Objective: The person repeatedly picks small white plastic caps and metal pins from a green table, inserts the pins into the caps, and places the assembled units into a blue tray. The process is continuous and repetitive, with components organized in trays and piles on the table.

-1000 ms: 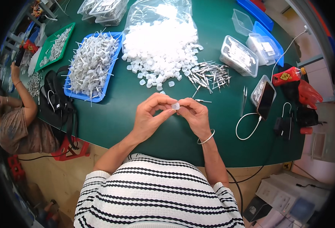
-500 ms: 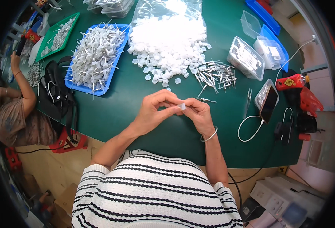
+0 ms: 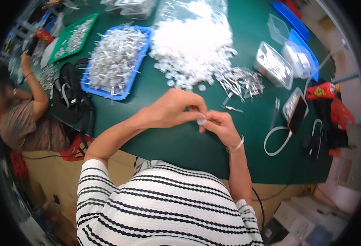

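In-hand pc (image 3: 201,121) – prob. wht

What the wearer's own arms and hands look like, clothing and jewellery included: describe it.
Both arms wear white knit-looking sleeves with wavy black stripes, ending around the elbows and leaving the forearms uncovered. The left hand is ungloved, its wrist without jewellery. The right hand is ungloved too, with a thin, pale, ring-shaped bracelet at the wrist; its material is unclear.

Green table (image 3: 176,145) beneath left hand (image 3: 174,107) and right hand (image 3: 223,128) | ahead-left of left hand: blue tray (image 3: 145,45) | beyond both: small white pieces heap (image 3: 188,71) | beyond right hand: metal pin pile (image 3: 244,84), loose pin (image 3: 233,109) | right of right hand: tweezers (image 3: 275,112), white cable (image 3: 272,154)
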{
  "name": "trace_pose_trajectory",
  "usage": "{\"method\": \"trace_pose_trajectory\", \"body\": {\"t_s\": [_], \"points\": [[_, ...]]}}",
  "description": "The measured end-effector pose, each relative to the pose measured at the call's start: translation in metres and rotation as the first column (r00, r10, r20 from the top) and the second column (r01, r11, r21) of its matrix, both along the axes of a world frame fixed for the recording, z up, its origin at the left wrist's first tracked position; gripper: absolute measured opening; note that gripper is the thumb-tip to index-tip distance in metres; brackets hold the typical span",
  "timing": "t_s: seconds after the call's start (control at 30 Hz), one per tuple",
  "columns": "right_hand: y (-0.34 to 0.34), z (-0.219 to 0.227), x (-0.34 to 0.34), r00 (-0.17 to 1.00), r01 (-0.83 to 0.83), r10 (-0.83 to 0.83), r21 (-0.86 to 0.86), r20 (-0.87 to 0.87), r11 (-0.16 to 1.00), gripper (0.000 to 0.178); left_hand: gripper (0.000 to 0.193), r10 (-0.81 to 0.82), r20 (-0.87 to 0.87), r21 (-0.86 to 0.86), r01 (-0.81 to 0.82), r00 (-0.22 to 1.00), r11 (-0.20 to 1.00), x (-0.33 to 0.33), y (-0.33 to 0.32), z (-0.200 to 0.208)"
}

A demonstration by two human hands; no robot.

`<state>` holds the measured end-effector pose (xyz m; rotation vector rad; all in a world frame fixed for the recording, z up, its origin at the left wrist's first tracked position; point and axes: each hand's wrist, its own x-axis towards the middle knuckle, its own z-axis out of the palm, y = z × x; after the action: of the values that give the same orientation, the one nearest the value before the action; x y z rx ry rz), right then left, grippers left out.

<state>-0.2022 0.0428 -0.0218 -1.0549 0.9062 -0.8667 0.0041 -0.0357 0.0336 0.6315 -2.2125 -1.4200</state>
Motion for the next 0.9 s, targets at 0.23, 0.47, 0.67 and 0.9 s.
{"method": "trace_pose_trajectory", "body": {"t_s": [0.23, 0.47, 0.67, 0.9], "points": [[0.009, 0.003, -0.004, 0.978, -0.189, 0.187, -0.013, -0.092, 0.982, 0.011, 0.010, -0.251, 0.044, 0.268, 0.231, 0.967, 0.935, 0.007, 0.000, -0.001], [0.011, 0.025, 0.004, 0.924, 0.096, -0.214, -0.351, -0.316, 0.931, 0.018, 0.008, 0.129, -0.058, 0.158, -0.119, 0.990, 0.980, 0.055, 0.008, 0.019], [0.015, 0.008, -0.039, 0.355, 0.160, -0.731, -0.732, -0.583, 0.662, 0.014, 0.005, 0.774, -0.321, -0.399, -0.819, 0.546, 0.412, 0.157, -0.056, 0.059], [0.023, -0.010, -0.043, 0.248, -0.002, -0.710, -0.733, -0.659, 0.680, 0.021, 0.008, 0.847, -0.447, -0.682, -0.722, 0.286, -0.116, 0.197, -0.015, 0.017]]}}
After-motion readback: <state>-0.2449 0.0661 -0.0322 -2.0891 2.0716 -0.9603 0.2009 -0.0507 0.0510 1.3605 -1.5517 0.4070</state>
